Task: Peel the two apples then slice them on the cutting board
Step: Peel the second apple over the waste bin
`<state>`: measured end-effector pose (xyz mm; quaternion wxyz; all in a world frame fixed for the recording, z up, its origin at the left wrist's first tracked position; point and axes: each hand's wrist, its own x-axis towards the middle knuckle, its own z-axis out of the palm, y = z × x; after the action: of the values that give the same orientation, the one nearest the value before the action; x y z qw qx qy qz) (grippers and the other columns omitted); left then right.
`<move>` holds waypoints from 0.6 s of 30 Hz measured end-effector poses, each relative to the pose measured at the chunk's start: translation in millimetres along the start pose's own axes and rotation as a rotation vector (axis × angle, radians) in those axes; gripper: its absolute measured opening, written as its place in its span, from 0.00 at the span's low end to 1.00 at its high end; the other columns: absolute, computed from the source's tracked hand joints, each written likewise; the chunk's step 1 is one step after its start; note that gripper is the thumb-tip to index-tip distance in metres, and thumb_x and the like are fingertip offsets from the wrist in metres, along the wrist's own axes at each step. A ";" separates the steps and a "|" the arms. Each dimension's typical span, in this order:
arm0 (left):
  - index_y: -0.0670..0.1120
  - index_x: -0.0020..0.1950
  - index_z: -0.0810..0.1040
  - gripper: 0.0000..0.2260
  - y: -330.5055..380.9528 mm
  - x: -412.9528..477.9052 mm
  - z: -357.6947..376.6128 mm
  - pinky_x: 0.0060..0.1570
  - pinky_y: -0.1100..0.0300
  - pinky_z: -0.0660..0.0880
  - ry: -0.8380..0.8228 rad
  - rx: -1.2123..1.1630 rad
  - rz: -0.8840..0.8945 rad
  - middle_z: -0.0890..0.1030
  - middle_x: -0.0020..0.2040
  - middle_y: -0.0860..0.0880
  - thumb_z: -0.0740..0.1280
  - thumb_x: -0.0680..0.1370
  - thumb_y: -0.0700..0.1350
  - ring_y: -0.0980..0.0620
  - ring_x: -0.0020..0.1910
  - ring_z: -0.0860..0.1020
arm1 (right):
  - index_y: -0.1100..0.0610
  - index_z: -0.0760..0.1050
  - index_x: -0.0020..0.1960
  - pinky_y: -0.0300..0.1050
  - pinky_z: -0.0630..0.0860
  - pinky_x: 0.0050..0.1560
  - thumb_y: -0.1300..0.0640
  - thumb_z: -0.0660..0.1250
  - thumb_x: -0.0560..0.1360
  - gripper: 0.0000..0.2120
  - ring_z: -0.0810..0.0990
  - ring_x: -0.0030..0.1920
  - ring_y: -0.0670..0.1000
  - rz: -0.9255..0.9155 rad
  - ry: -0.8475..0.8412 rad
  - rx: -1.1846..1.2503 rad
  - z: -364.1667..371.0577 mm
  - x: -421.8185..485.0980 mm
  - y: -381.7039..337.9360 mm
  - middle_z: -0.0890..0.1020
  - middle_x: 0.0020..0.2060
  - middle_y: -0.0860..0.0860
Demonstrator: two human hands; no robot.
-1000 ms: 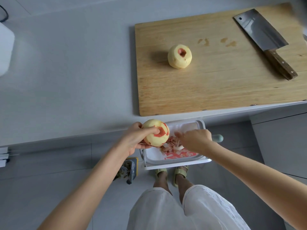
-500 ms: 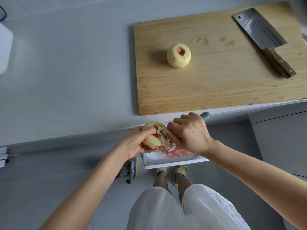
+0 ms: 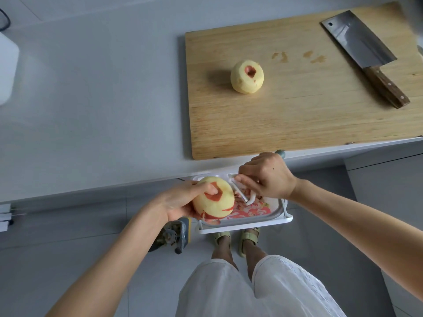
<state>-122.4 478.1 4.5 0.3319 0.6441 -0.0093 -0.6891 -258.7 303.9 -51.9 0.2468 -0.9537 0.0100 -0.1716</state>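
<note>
Over the peel tray, left hand round part-peeled apple, right hand round peeler; cleaver on board

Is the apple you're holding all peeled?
Not fully: the apple in the left hand shows red skin at its dip and lower edge.

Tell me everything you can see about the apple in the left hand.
The apple is round and mostly peeled, its flesh pale yellow. Red skin shows around the stem dimple and in a strip low on its right side. The left hand grips it from the left, thumb on top, above the tray of peels. The peeler in the right hand sits at its right edge; contact is unclear.
</note>
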 end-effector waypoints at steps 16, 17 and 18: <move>0.46 0.55 0.76 0.21 -0.7 15.2 -4.7 0.39 0.55 0.80 -0.044 -0.288 0.024 0.81 0.49 0.42 0.73 0.64 0.47 0.47 0.46 0.80 | 0.57 0.72 0.31 0.42 0.62 0.26 0.50 0.57 0.79 0.20 0.67 0.24 0.52 0.159 0.183 -0.083 -16.2 3.1 -39.7 0.69 0.22 0.49; 0.45 0.55 0.76 0.20 -1.3 15.9 -3.1 0.39 0.55 0.80 -0.027 -0.297 0.024 0.81 0.48 0.42 0.74 0.65 0.46 0.47 0.45 0.80 | 0.57 0.72 0.31 0.42 0.61 0.27 0.50 0.57 0.78 0.20 0.67 0.24 0.53 0.149 0.191 -0.138 -14.9 4.3 -42.4 0.69 0.22 0.49; 0.45 0.54 0.76 0.20 -1.6 16.4 -1.8 0.38 0.55 0.80 -0.008 -0.303 0.028 0.81 0.48 0.41 0.74 0.65 0.47 0.47 0.45 0.80 | 0.57 0.71 0.31 0.42 0.59 0.27 0.50 0.57 0.78 0.20 0.66 0.24 0.53 0.148 0.203 -0.183 -14.2 5.3 -44.2 0.69 0.22 0.50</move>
<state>-120.7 472.4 -11.0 0.4346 0.5838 0.0845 -0.6805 -261.3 335.5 -17.6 0.1686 -0.9466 0.1209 -0.2469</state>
